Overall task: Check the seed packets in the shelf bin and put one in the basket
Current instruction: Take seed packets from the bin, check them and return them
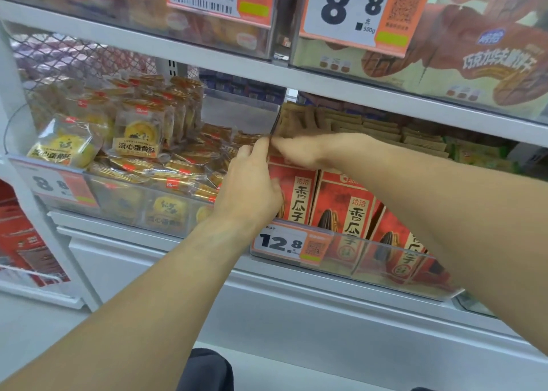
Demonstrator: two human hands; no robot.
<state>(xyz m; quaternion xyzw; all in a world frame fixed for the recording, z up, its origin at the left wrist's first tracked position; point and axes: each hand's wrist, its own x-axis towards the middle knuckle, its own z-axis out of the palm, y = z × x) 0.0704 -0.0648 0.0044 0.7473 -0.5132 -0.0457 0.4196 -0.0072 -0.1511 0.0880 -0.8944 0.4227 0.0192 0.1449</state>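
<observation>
- Red seed packets stand upright in rows in the clear shelf bin, behind a 12.8 price tag.
- Left hand grips the leftmost packet, fingers curled over its top edge.
- Right hand pinches the same packet's top, touching the left fingertips.
- Yellow pastry packs fill the bin beside it.

Seed packets upright in rows in the right bin, price tag on its front wall. Pastry packs heaped in the bin just left. Both hands meeting at the divider between bins, over the frontmost packets.
</observation>
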